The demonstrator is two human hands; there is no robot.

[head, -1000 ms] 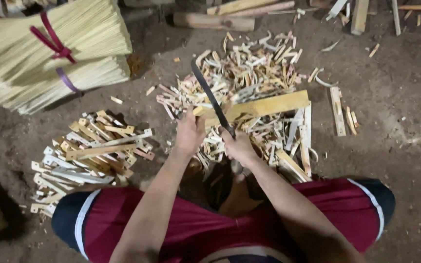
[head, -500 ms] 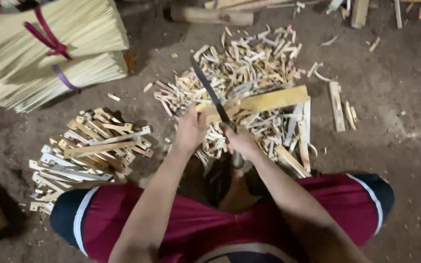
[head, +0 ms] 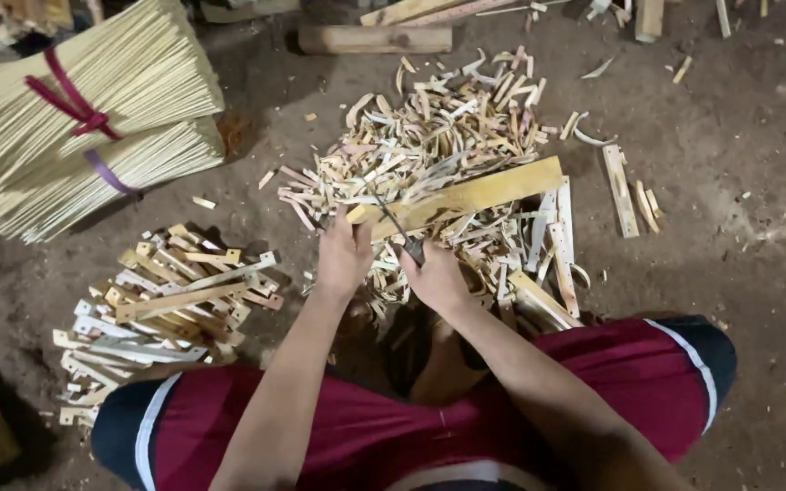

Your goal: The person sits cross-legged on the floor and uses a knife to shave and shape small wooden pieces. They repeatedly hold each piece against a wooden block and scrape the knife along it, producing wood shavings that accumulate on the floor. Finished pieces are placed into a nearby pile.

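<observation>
Left hand (head: 343, 257) grips the near end of a pale yellow bamboo slat (head: 466, 197) lying across the shavings heap (head: 438, 136); right hand (head: 434, 277) is closed on a dark knife (head: 399, 230) against it. Cut strips (head: 161, 305) are piled left on the dirt floor (head: 739, 182), tied stick bundles (head: 75, 118) beyond.

Your left hand (head: 343, 259) grips a pale, matt bamboo slat (head: 466, 195), your right hand (head: 434, 277) a dull dark metal blade (head: 393, 218), over rough splintery wood shavings (head: 438, 136) and dusty earth floor (head: 730, 182).

2 hands (head: 343, 259), 1 knife (head: 393, 223), 1 plank (head: 466, 195), 2 tied stick bundles (head: 75, 100), approx. 2 scrap piles (head: 161, 300).
</observation>
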